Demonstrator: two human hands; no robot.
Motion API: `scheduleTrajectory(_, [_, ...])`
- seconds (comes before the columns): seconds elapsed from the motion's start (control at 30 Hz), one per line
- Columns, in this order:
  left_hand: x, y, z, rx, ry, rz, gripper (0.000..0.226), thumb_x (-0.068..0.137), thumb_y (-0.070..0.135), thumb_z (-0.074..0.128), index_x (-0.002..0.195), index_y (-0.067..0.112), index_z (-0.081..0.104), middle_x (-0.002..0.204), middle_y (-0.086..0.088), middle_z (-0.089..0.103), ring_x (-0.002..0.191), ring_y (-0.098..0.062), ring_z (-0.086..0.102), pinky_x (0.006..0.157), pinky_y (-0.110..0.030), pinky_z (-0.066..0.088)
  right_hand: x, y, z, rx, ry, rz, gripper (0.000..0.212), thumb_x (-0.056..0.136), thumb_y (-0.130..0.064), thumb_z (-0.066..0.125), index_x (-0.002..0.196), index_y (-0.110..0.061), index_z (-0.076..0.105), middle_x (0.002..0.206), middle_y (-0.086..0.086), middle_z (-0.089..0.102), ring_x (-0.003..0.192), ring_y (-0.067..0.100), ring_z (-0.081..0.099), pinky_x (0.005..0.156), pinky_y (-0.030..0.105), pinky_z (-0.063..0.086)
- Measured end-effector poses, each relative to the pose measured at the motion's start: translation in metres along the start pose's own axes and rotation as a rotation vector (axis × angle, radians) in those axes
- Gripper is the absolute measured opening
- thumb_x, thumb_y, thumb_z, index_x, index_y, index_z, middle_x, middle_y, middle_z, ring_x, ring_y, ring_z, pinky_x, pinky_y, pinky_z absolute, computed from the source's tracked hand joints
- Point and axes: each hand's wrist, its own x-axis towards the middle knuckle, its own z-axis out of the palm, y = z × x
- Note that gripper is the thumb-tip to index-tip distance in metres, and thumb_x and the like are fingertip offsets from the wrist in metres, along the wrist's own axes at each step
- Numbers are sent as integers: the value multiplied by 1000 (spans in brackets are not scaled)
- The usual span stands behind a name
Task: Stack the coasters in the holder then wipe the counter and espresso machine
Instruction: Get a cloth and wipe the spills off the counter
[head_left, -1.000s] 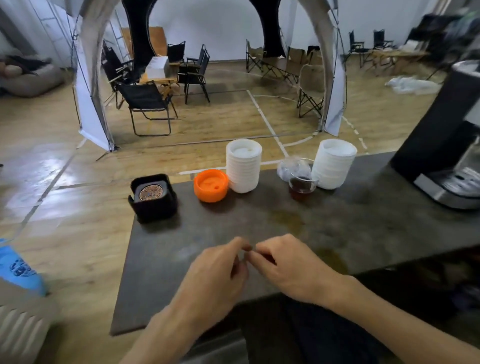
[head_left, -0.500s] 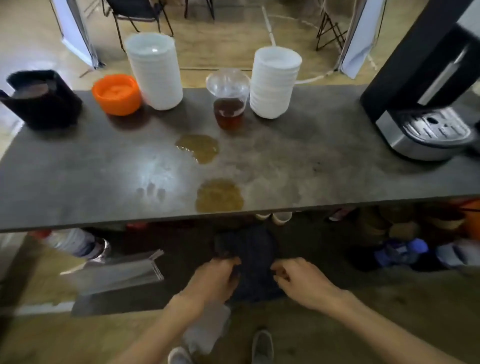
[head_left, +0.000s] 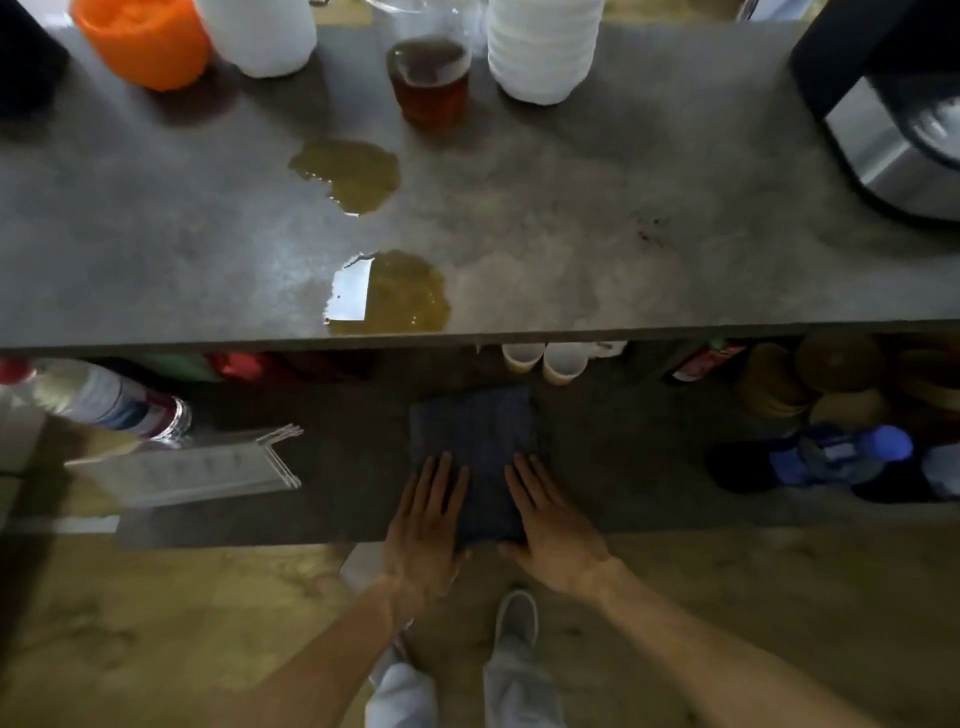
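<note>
Pressing flat, fingers spread: left hand (head_left: 423, 525) and right hand (head_left: 553, 525) on dark cloth (head_left: 475, 447), lower shelf (head_left: 623, 467) | two brown puddles (head_left: 387, 296) on counter (head_left: 623, 234) | espresso machine (head_left: 893, 114) far right, seemingly untouched

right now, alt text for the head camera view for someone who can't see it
Both hands, left hand and right hand, lie flat on a folded dark cloth on a shelf below the grey counter. Two brown puddles sit on the counter, near a cup of brown drink and the espresso machine.

Both hands, left hand (head_left: 423, 525) and right hand (head_left: 553, 525), lie flat on a dark cloth (head_left: 475, 447).
</note>
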Motion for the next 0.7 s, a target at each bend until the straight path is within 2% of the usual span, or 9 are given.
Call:
scheduleTrajectory(0.1, [-4,4,6,-13,14,-11,84,80,50,60,149,7,39,157,-20,30,143,-37,35,108,-50,42,-2,4,6,-7,31,-43,104,65,-59,75,146,-4,41,152,14,43,139,32,43,102,47,49])
scheduleTrajectory(0.23, [-4,9,-13,-116,78,-51,91,78,70,57,146,11,44,148,-17,45,134,-36,46,104,-53,44,-4,-8,-13,39,181,48,80,80,-63,54,141,-11,51,147,11,50,132,30,50,102,42,47])
scheduleTrajectory(0.27, [3,8,-24,-154,146,-103,85,81,64,57,146,12,43,145,-15,48,129,-35,49,104,-51,44,-1,-12,-20,97,222,100,72,86,-58,53,141,-13,49,147,12,48,130,31,49,101,42,48])
scheduleTrajectory(0.33, [27,6,-45,-198,228,-202,70,87,39,61,147,11,38,141,-17,48,125,-36,49,105,-49,42,4,-18,-27,119,324,178,56,90,-42,58,136,-12,51,139,14,50,120,34,53,92,45,52])
scheduleTrajectory(0.4, [54,0,-62,-157,284,-183,67,85,28,64,146,10,40,141,-18,49,128,-34,44,108,-47,38,3,-28,-25,91,396,206,44,83,-30,69,122,-12,59,121,14,57,103,34,60,79,45,54])
scheduleTrajectory(0.43, [68,-1,-67,-142,279,-161,68,86,29,64,147,10,40,144,-17,48,131,-32,40,110,-45,35,-1,-35,-22,90,409,220,41,78,-27,74,115,-13,62,113,13,59,96,32,61,75,43,54])
scheduleTrajectory(0.5, [95,1,-70,-227,109,-155,73,90,34,61,153,14,28,153,-15,38,139,-32,34,115,-43,28,-9,-45,-14,85,420,280,39,72,-27,79,106,-15,65,105,11,63,90,31,63,71,43,53])
scheduleTrajectory(0.6, [127,15,-73,-349,-64,-200,81,87,43,65,152,21,23,157,-11,32,142,-33,33,115,-47,31,-12,-42,-10,135,339,540,54,79,-45,73,119,-12,58,113,14,59,101,35,60,81,48,51])
scheduleTrajectory(0.7, [134,33,-82,-268,-59,-221,69,89,39,63,149,24,30,156,-9,31,143,-31,29,116,-48,26,1,-23,-4,352,153,661,75,88,-56,58,143,-9,38,140,11,48,127,31,49,104,44,42])
